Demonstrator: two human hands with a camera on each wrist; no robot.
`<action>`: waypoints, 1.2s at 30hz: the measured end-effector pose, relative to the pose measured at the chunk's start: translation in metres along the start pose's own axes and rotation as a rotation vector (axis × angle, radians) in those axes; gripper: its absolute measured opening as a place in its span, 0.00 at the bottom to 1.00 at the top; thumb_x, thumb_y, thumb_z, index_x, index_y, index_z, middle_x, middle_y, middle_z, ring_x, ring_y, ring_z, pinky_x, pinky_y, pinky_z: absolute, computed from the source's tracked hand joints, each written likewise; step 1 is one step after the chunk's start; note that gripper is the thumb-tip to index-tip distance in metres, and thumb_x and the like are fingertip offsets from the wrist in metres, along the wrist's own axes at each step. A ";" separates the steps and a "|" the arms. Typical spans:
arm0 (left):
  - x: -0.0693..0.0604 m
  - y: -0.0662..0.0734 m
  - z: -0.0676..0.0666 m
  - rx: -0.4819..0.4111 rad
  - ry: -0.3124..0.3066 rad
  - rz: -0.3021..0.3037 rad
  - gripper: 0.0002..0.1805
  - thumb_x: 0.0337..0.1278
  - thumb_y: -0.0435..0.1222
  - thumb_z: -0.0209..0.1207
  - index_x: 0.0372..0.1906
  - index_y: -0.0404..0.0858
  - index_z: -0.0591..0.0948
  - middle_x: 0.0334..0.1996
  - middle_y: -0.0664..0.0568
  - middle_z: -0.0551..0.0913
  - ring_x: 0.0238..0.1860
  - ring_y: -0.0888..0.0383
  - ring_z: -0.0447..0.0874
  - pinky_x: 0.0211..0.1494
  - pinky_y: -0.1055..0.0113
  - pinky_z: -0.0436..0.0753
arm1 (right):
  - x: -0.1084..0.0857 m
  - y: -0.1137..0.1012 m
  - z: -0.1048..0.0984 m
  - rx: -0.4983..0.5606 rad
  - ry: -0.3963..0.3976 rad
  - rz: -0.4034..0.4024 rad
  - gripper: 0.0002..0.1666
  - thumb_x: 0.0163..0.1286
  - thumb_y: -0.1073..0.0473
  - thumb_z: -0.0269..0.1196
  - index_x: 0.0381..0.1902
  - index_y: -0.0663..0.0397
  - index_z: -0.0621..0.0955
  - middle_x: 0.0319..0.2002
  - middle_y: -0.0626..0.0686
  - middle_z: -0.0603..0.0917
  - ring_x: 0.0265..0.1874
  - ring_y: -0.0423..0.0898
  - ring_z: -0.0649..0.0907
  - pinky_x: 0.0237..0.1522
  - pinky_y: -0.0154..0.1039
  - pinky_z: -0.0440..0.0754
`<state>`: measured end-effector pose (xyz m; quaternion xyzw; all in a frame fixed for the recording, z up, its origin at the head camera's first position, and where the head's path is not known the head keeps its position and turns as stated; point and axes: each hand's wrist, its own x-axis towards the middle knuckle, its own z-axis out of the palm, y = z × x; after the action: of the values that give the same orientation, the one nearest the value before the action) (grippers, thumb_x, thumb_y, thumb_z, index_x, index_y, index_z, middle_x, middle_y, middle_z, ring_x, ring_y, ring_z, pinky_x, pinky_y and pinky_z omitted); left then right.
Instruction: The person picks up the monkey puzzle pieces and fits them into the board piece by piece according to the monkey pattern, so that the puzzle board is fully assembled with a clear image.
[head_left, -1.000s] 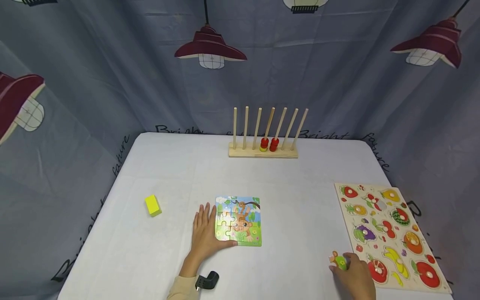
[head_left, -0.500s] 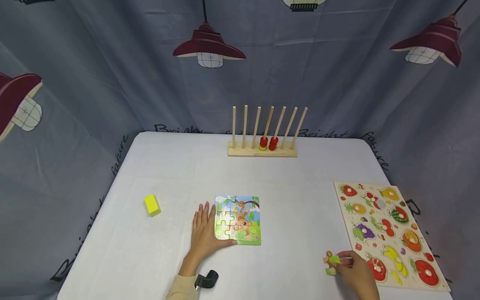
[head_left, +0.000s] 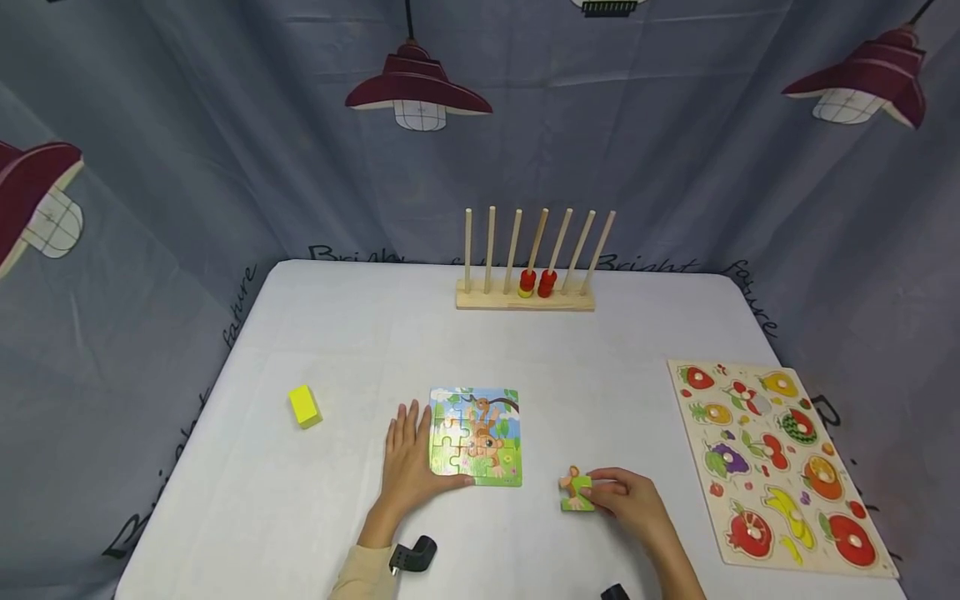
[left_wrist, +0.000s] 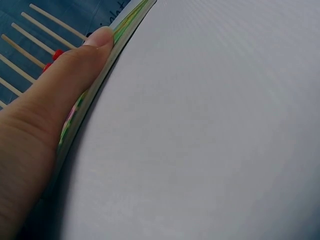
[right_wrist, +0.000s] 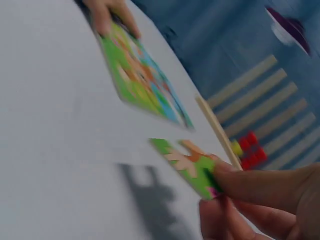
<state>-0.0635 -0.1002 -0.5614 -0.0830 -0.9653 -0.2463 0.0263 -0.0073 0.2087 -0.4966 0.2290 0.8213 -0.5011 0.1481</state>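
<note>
A square jigsaw puzzle (head_left: 487, 433) with a monkey picture lies flat, mid-table. My left hand (head_left: 408, 471) rests along its left side, fingers straight, the thumb (left_wrist: 75, 67) laid on the near edge in the left wrist view. To the right of the puzzle, my right hand (head_left: 630, 504) pinches a jigsaw piece (head_left: 576, 492) by its right edge between thumb and fingers. In the right wrist view that green and tan jigsaw piece (right_wrist: 185, 162) is tilted above the table, its shadow apart from it. Part of its right edge is hidden by the fingers.
A wooden fruit peg board (head_left: 783, 467) lies at the table's right edge. At the back stands a rack of wooden rods (head_left: 480, 300) with red and yellow beads. A yellow block (head_left: 305, 407) sits on the left. A grey curtain (head_left: 225, 125) hangs behind.
My right hand has carried the jigsaw piece leftward from beside the fruit board toward the puzzle, turning it along the way. The left hand keeps its place on the puzzle.
</note>
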 end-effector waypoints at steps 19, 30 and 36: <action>0.002 -0.001 0.002 0.007 -0.028 -0.015 0.73 0.13 0.75 0.60 0.70 0.37 0.51 0.72 0.42 0.44 0.73 0.46 0.34 0.73 0.51 0.38 | 0.027 -0.044 0.080 0.101 -0.053 -0.221 0.11 0.53 0.65 0.65 0.35 0.65 0.80 0.22 0.56 0.85 0.20 0.43 0.83 0.25 0.35 0.82; 0.000 0.000 0.000 -0.002 -0.023 -0.016 0.73 0.12 0.73 0.62 0.70 0.36 0.52 0.72 0.41 0.45 0.73 0.45 0.35 0.73 0.51 0.39 | 0.029 -0.044 0.089 -0.042 -0.014 -0.246 0.10 0.51 0.62 0.66 0.32 0.62 0.80 0.17 0.50 0.81 0.16 0.40 0.77 0.19 0.31 0.72; 0.001 0.001 -0.001 -0.004 -0.006 -0.011 0.72 0.12 0.73 0.63 0.69 0.35 0.53 0.71 0.40 0.46 0.72 0.44 0.36 0.72 0.50 0.41 | 0.029 -0.044 0.092 -0.129 0.034 -0.261 0.09 0.50 0.60 0.66 0.29 0.59 0.80 0.18 0.50 0.79 0.16 0.40 0.75 0.19 0.31 0.69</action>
<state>-0.0640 -0.0997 -0.5605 -0.0784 -0.9653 -0.2483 0.0217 -0.0541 0.1163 -0.5192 0.1188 0.8770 -0.4583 0.0823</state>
